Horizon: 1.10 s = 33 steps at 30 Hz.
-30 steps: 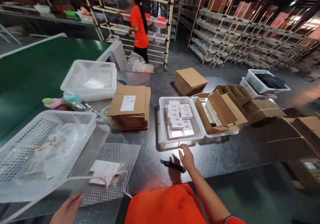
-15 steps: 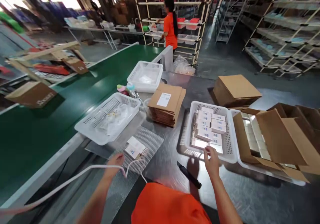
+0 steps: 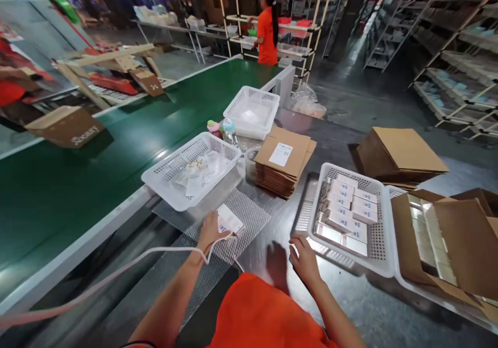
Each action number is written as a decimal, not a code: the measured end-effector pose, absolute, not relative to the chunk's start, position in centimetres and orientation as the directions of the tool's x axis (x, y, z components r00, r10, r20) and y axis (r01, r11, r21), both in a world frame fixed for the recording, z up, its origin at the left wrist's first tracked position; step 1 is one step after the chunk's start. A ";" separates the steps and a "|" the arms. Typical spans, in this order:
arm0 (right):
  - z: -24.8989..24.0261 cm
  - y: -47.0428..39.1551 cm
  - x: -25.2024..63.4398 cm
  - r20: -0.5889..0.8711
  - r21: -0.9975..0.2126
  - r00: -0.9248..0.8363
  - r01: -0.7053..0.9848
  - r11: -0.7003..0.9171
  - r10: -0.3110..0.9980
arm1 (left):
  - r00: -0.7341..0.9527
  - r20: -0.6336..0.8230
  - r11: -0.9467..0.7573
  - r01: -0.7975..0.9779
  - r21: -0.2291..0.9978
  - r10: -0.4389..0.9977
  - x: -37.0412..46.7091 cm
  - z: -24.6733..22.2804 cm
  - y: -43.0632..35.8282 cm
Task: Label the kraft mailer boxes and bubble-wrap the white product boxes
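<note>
Metal of the counter (image 3: 254,262) is showing a smooth, glossy finish; the plastic sheet (image 3: 252,216) is presenting a dimpled, translucent surface. The small white box (image 3: 232,217) is displaying smooth card. The white basket (image 3: 378,239) is exhibiting perforated plastic; the cardboard stack (image 3: 272,161) is looking matt beneath a paper label (image 3: 280,154). The green belt (image 3: 175,120) is gleaming; the orange cloth (image 3: 264,311) is appearing matt.

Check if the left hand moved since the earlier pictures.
Yes: judged against the bubble wrap, the left hand moved rightward and forward, up to the white box lying there.
</note>
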State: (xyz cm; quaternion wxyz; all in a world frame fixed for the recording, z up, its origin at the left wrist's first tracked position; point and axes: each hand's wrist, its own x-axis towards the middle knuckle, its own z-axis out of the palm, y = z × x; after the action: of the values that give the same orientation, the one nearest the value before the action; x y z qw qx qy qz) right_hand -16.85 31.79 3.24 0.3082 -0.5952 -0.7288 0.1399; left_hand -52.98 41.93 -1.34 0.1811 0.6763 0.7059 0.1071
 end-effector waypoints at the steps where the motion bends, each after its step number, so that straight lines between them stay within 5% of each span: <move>1: 3.2 32.1 -17.3 0.270 -0.564 -0.122 0.784 0.260 0.955 | -0.026 -0.129 0.075 0.916 0.395 0.991 -52.6 -1.6 41.9; 9: 3.8 35.2 -21.8 0.134 -0.549 -0.289 0.774 0.314 0.948 | -0.116 -0.184 0.162 0.951 0.262 0.976 -50.6 -2.3 41.0; 19: 3.5 37.9 -25.9 -0.011 -0.585 -0.358 0.759 0.284 0.934 | -0.151 -0.178 0.200 0.934 0.298 0.972 -51.0 -3.0 41.2; 27: 1.3 41.8 -35.5 -0.195 -0.370 -0.358 0.889 0.270 0.913 | -0.010 -0.180 0.070 0.942 0.329 0.984 -53.0 -4.1 40.7; 33: -1.4 41.2 -36.9 -0.199 -0.337 -0.336 0.906 0.258 0.921 | 0.004 -0.168 0.046 0.954 0.297 0.986 -53.5 -5.0 40.9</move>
State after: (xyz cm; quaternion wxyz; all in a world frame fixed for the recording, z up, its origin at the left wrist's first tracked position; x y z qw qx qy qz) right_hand -36.91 41.23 -1.38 0.0190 -0.5759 -0.7927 0.1988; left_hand -53.54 40.87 -5.03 0.1664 0.6888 0.7039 0.0483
